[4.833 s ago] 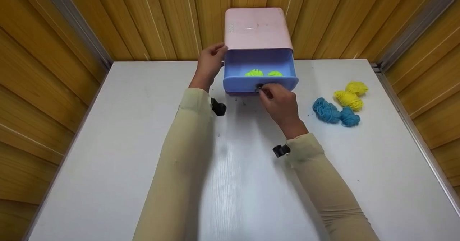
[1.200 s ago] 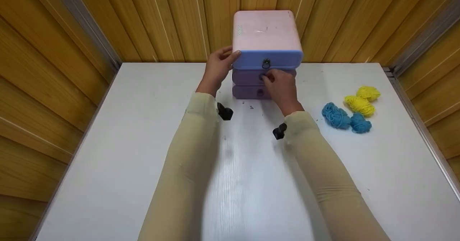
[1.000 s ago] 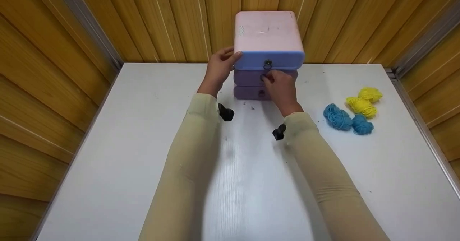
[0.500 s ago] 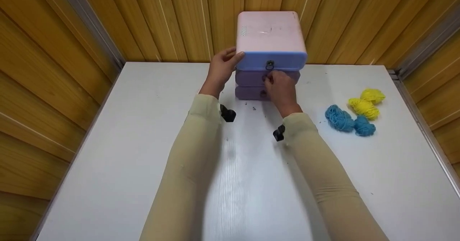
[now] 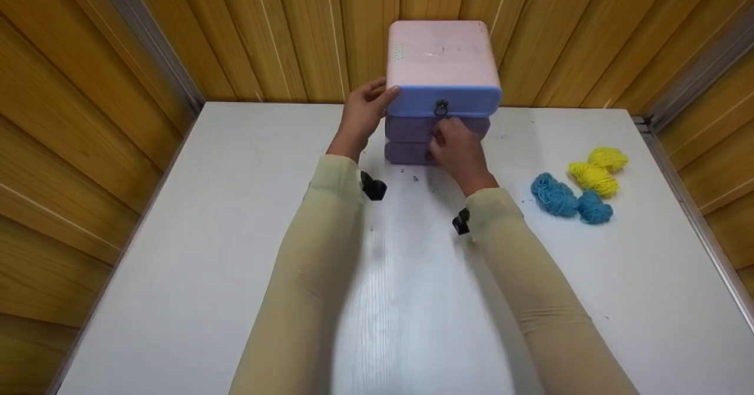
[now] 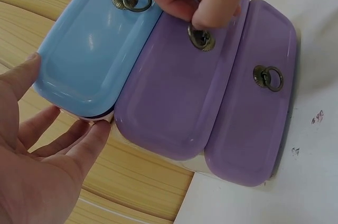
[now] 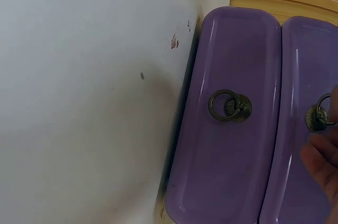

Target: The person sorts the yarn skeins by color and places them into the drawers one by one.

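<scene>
A small pink cabinet (image 5: 445, 53) stands at the back of the table. Its top blue drawer (image 5: 412, 100) is pushed in above the purple middle drawer (image 6: 163, 86) and the purple bottom drawer (image 7: 232, 55). My left hand (image 5: 360, 115) steadies the cabinet's left side, thumb on the blue drawer's front edge and fingers fairly straight. My right hand (image 5: 459, 150) is in front of the middle drawer, thumb and fingers pinching its brass ring pull (image 6: 202, 38). The right wrist view cuts off most of that hand. The bottom drawer's ring pull (image 7: 224, 105) hangs free.
On the right of the white table (image 5: 247, 206) lie two blue yarn bundles (image 5: 554, 195) and two yellow yarn bundles (image 5: 595, 178). Wood-panelled walls (image 5: 283, 36) enclose the back and sides. Small dark specks dot the tabletop before the cabinet.
The blue drawer stood pulled out earlier, yellow-green bundles inside; it is now pushed in. My right hand has gone from its pull to the middle drawer's, dipping slightly in the last half second.
</scene>
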### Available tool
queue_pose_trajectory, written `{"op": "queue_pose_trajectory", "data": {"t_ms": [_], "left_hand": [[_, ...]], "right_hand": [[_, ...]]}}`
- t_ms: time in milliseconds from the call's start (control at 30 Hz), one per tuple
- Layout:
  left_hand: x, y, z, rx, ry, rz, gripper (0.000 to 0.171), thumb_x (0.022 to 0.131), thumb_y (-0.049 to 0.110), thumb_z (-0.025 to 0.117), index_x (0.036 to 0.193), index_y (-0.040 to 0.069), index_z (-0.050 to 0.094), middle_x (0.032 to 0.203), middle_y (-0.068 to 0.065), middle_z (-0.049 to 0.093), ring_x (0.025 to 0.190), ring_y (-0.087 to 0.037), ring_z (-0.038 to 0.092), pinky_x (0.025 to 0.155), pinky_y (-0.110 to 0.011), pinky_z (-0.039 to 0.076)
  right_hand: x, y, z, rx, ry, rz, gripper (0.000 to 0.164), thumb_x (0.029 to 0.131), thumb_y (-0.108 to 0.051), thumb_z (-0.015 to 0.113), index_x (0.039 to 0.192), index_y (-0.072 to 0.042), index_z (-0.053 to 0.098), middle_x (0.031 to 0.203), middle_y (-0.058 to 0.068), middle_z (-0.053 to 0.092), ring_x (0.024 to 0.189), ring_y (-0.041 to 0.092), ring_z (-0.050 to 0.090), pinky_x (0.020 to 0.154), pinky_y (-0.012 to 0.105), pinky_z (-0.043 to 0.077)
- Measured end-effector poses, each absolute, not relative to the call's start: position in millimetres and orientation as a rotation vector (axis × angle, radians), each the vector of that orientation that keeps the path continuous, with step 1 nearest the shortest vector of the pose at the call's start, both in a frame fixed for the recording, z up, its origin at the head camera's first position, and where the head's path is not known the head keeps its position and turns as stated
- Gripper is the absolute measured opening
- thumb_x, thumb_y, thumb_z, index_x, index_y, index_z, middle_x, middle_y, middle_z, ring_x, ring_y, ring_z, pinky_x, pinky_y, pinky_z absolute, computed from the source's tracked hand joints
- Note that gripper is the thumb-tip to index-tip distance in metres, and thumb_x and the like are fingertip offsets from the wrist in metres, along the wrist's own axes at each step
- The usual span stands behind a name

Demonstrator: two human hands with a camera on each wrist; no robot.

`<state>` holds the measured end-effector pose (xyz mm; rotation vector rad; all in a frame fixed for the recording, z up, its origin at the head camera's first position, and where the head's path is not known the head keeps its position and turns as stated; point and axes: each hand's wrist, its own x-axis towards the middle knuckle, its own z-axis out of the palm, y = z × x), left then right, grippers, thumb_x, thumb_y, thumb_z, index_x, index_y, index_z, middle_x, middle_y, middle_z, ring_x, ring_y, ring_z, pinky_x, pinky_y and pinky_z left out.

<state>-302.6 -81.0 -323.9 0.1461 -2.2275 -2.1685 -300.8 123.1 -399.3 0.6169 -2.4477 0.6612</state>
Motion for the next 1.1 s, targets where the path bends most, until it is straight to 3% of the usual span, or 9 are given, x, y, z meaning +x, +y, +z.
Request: {"op": "queue_pose_trajectory", "data": {"t_ms": [233,1100], "left_hand": [[-301.6,-78.5,-325.5,0.148,-2.23,-2.195,0.057,0.087,0.039,0.071,0.138,0.02,0.054,0.137,-0.004,0.056,0.119,-0.013,0.059,0.097,-0.027,0.05],[-299.7,-80.8,-319.1,0.153,-2.216,-2.221,0.06,0.088,0.038,0.07,0.141,0.018,0.05,0.141,-0.005,0.053,0.123,-0.013,0.057,0.1,-0.029,0.049]], "right_hand": [[-293.4,124.2,-399.5,0.696,-2.467,0.579,0.01,0.09,-0.004,0.061,0.099,-0.001,0.064,0.094,0.015,0.06,0.08,0.031,0.063,0.072,0.042,0.054],[-268.1,138.2,-408.0,0.921,-2.407,0.6,0.011,0.088,-0.005,0.066,0.097,-0.002,0.072,0.091,0.011,0.069,0.085,0.023,0.066,0.078,0.036,0.056]]}}
